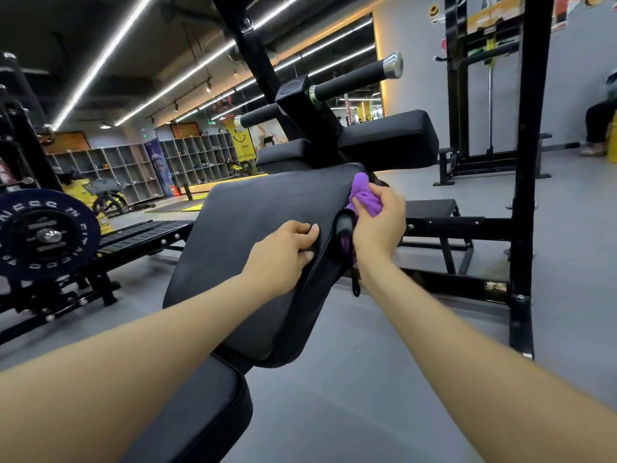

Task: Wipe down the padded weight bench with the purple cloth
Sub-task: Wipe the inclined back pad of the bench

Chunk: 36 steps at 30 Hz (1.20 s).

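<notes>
The black padded weight bench runs from the lower left up toward the centre, its back pad tilted. My left hand lies on the pad's right side, fingers curled over its edge. My right hand grips the bunched purple cloth and holds it against the pad's upper right edge. Part of the cloth hangs below the hand, beside a black strap. The seat pad sits at the lower centre.
A black rack upright stands to the right with a low step platform behind my right hand. Padded rollers and a handle bar sit above the bench. A loaded weight plate is at left. Someone sits at far right.
</notes>
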Each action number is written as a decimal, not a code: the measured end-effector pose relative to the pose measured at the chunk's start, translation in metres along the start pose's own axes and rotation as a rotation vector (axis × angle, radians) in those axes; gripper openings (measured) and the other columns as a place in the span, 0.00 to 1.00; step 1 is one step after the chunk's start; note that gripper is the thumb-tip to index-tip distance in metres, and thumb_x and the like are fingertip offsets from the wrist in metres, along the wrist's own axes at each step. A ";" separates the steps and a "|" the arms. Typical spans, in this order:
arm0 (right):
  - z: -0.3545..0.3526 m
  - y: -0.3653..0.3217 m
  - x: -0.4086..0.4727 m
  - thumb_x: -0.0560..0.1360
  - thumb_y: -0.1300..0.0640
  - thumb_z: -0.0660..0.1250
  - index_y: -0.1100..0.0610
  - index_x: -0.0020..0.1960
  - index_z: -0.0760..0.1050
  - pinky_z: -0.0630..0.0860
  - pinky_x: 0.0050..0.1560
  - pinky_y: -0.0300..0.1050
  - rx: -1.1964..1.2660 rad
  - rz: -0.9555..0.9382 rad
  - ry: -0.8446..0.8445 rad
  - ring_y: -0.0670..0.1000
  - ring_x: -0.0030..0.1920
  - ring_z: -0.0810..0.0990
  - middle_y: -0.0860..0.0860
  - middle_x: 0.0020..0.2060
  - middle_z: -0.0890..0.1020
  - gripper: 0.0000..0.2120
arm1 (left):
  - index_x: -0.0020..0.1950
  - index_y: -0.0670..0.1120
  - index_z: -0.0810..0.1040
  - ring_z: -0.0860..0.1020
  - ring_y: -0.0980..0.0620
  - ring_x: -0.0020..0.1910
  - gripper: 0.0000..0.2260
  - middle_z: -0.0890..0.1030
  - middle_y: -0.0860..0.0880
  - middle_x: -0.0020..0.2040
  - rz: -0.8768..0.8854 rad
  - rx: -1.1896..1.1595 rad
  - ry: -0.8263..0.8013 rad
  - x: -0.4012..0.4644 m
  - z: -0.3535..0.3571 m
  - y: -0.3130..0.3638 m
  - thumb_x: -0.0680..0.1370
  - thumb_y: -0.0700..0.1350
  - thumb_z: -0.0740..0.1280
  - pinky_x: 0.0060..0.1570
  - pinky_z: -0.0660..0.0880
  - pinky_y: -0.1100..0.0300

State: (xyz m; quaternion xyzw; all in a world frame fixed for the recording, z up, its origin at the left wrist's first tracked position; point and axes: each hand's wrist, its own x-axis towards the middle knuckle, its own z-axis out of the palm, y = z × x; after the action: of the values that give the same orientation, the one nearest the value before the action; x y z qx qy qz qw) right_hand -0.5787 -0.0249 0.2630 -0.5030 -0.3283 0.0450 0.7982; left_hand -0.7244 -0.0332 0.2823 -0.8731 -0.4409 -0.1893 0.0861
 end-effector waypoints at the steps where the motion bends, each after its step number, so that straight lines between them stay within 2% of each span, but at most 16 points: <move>1: -0.001 0.004 -0.013 0.73 0.65 0.69 0.60 0.55 0.78 0.65 0.51 0.26 -0.001 -0.031 0.001 0.49 0.53 0.75 0.53 0.53 0.76 0.11 | 0.73 0.56 0.63 0.69 0.53 0.67 0.20 0.63 0.57 0.73 0.000 -0.002 0.007 0.000 0.001 0.000 0.81 0.46 0.58 0.58 0.66 0.61; 6: -0.020 0.019 -0.070 0.71 0.68 0.70 0.62 0.51 0.80 0.66 0.46 0.22 -0.043 -0.131 -0.196 0.47 0.48 0.74 0.49 0.46 0.75 0.09 | 0.73 0.55 0.64 0.68 0.52 0.68 0.20 0.63 0.56 0.73 0.000 -0.011 0.023 -0.001 0.003 0.001 0.81 0.45 0.59 0.59 0.67 0.59; 11: -0.015 0.003 -0.021 0.72 0.64 0.70 0.60 0.53 0.79 0.66 0.45 0.18 0.002 -0.037 -0.109 0.43 0.46 0.74 0.48 0.47 0.77 0.09 | 0.74 0.55 0.63 0.67 0.52 0.69 0.20 0.62 0.57 0.73 0.007 -0.002 0.022 0.000 0.001 0.000 0.81 0.46 0.58 0.60 0.66 0.60; 14: -0.012 0.011 -0.045 0.72 0.65 0.70 0.61 0.53 0.79 0.67 0.47 0.20 0.043 -0.028 -0.063 0.43 0.47 0.74 0.47 0.46 0.76 0.10 | 0.74 0.55 0.62 0.66 0.52 0.70 0.21 0.63 0.57 0.73 0.010 -0.009 0.034 -0.001 0.004 0.000 0.81 0.46 0.58 0.61 0.66 0.60; 17: -0.023 0.024 -0.086 0.71 0.67 0.71 0.62 0.51 0.81 0.67 0.45 0.21 0.008 -0.075 -0.181 0.44 0.44 0.74 0.49 0.44 0.77 0.09 | 0.74 0.56 0.63 0.66 0.53 0.70 0.21 0.63 0.56 0.73 0.001 -0.023 0.051 -0.002 0.005 0.000 0.81 0.46 0.58 0.61 0.67 0.60; 20: -0.030 0.020 -0.070 0.70 0.65 0.72 0.61 0.50 0.81 0.68 0.46 0.22 -0.008 -0.102 -0.245 0.44 0.44 0.75 0.48 0.44 0.77 0.08 | 0.74 0.56 0.63 0.67 0.52 0.70 0.20 0.63 0.56 0.73 -0.007 -0.020 0.040 -0.002 0.004 0.000 0.81 0.46 0.58 0.61 0.66 0.59; 23: -0.021 0.009 -0.025 0.72 0.64 0.71 0.59 0.53 0.80 0.71 0.51 0.28 0.006 -0.011 -0.138 0.45 0.48 0.77 0.46 0.46 0.77 0.10 | 0.74 0.56 0.62 0.66 0.52 0.70 0.20 0.62 0.56 0.74 0.002 0.000 0.024 -0.002 0.004 0.000 0.81 0.47 0.57 0.61 0.66 0.59; 27: -0.012 0.018 -0.054 0.71 0.69 0.70 0.63 0.53 0.79 0.67 0.49 0.20 0.050 -0.037 -0.055 0.48 0.51 0.76 0.49 0.47 0.77 0.11 | 0.74 0.55 0.62 0.67 0.52 0.69 0.20 0.63 0.56 0.73 0.014 -0.013 0.037 -0.001 0.005 -0.002 0.81 0.46 0.58 0.60 0.67 0.60; 30: -0.023 0.034 -0.105 0.69 0.71 0.70 0.61 0.50 0.81 0.69 0.47 0.25 0.019 -0.091 -0.173 0.48 0.48 0.76 0.49 0.45 0.77 0.12 | 0.74 0.55 0.62 0.67 0.52 0.69 0.20 0.63 0.56 0.73 0.007 -0.013 0.050 -0.001 0.007 -0.003 0.81 0.46 0.58 0.60 0.67 0.59; 32: -0.029 0.035 -0.105 0.69 0.69 0.71 0.60 0.49 0.82 0.70 0.48 0.28 0.006 -0.103 -0.252 0.48 0.46 0.76 0.48 0.44 0.77 0.10 | 0.74 0.54 0.62 0.67 0.52 0.69 0.20 0.63 0.55 0.73 0.003 -0.001 0.049 -0.001 0.006 -0.001 0.82 0.46 0.58 0.60 0.68 0.59; 36: -0.026 0.018 -0.057 0.71 0.67 0.70 0.60 0.50 0.80 0.71 0.48 0.27 0.011 -0.041 -0.221 0.42 0.43 0.75 0.46 0.45 0.76 0.09 | 0.74 0.52 0.62 0.67 0.50 0.69 0.21 0.63 0.54 0.73 0.024 -0.020 0.028 -0.006 0.003 0.002 0.81 0.44 0.58 0.62 0.67 0.58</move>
State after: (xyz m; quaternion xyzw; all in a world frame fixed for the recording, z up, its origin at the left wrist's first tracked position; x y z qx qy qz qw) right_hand -0.6036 -0.0594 0.2139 -0.4838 -0.4243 0.0858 0.7606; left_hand -0.7257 -0.0377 0.2775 -0.8766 -0.4270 -0.2047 0.0855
